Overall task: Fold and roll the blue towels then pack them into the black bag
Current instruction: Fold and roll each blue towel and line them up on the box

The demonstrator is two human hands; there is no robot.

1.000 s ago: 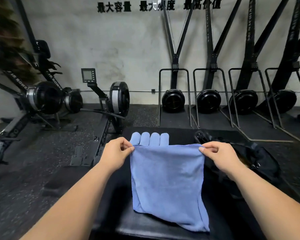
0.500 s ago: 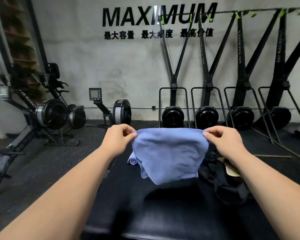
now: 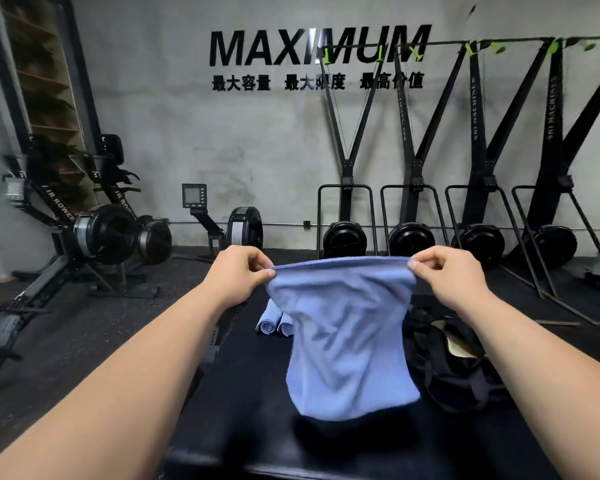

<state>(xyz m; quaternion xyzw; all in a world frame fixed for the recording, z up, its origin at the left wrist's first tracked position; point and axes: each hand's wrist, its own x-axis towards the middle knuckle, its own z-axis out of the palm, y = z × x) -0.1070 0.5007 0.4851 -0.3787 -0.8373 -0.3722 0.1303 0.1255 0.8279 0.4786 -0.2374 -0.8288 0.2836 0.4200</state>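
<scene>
A blue towel (image 3: 347, 341) hangs in the air in front of me, stretched by its top edge. My left hand (image 3: 239, 275) pinches the top left corner and my right hand (image 3: 447, 277) pinches the top right corner. The towel's lower end dangles just above the black padded bench (image 3: 250, 410). Behind it, rolled blue towels (image 3: 274, 320) lie side by side on the bench, partly hidden by the hanging towel. The black bag (image 3: 454, 368) lies open on the bench to the right, under my right forearm.
Rowing machines (image 3: 104, 233) stand on the dark floor to the left. A row of ski machines (image 3: 409, 233) lines the grey wall at the back right. The bench's near edge is at the bottom of the view.
Both hands have raised the towel off the bench and held its corners throughout. It swung up half a second ago and now hangs longer. The camera has tilted up toward the wall.
</scene>
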